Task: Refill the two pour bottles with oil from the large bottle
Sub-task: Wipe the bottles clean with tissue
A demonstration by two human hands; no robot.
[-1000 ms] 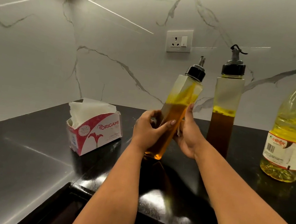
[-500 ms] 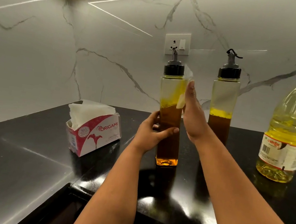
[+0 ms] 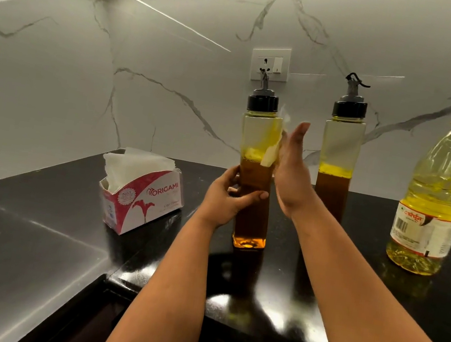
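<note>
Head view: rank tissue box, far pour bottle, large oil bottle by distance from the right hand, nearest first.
From the right hand:
1. Far pour bottle, just to its right.
2. Tissue box, off to its left, past the held bottle.
3. Large oil bottle, far right on the counter.

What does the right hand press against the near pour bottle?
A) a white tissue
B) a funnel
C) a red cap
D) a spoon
A: the right hand presses a white tissue flat against the side of the near pour bottle, which the left hand holds upright on the counter.
</note>
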